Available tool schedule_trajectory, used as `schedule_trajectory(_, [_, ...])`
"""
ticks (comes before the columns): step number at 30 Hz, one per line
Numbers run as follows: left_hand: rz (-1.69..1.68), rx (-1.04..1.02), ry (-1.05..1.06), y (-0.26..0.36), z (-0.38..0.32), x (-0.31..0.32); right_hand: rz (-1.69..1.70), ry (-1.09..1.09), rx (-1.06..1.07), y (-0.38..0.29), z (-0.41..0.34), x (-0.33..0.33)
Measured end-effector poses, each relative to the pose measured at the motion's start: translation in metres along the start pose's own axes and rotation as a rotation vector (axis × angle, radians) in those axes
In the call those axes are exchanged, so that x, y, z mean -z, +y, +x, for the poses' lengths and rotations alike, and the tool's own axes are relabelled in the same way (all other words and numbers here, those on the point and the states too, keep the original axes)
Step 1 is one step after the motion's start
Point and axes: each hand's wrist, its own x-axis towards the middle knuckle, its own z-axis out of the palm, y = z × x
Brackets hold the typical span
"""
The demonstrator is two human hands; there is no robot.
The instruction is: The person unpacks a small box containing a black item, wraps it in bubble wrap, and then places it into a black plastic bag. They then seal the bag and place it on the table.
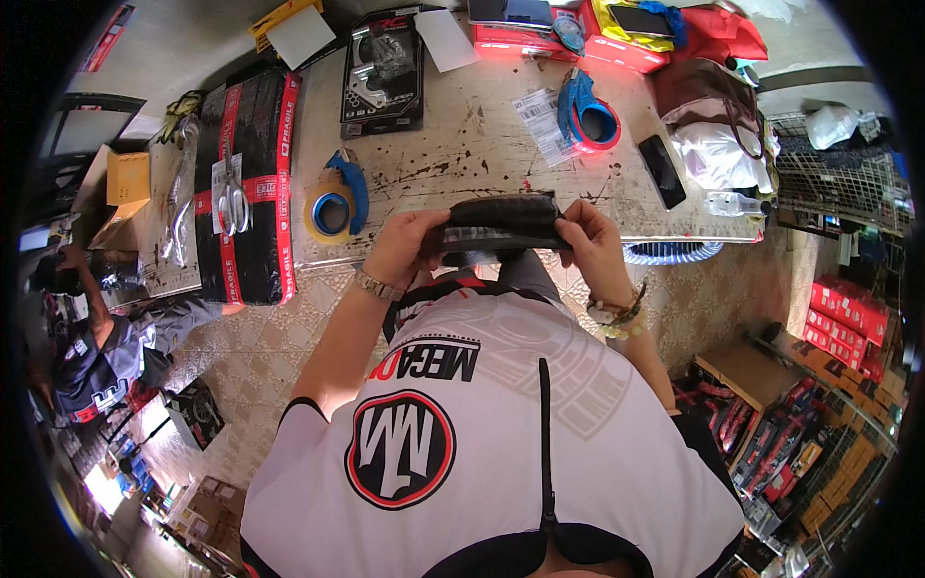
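Note:
Between my two hands, at the near edge of the worn table [462, 162], I hold a black plastic-wrapped package [506, 217]. My left hand [415, 242] grips its left end and my right hand [589, 235] pinches its right end. Left of my left hand lies a blue tape dispenser with clear or yellowish tape [336, 209]. A second blue dispenser with red tape [589, 119] rests partly on a printed label [540, 124] farther back. A dark smartphone [662, 172] lies to the right. What the package contains is hidden.
At left, scissors [233, 206] lie on a large black parcel with red fragile tape [278, 123]. A blister-packed metal part [383, 72], red boxes [524, 43], a brown bag [704, 90] and a plastic bottle [733, 204] are on the table. Another person [108, 347] is at far left.

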Motion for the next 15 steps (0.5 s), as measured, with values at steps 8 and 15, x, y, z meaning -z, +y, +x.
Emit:
schedule_trajectory(8, [0.130,-0.076,0.027,0.016,-0.022,0.003,-0.239,0.064,0.207,-0.027,0.015,-0.016])
schedule_trajectory(15, [-0.021,-0.081,0.027,0.009,-0.013,0.017,-0.322,-0.038,0.052,-0.017,0.044,-0.022])
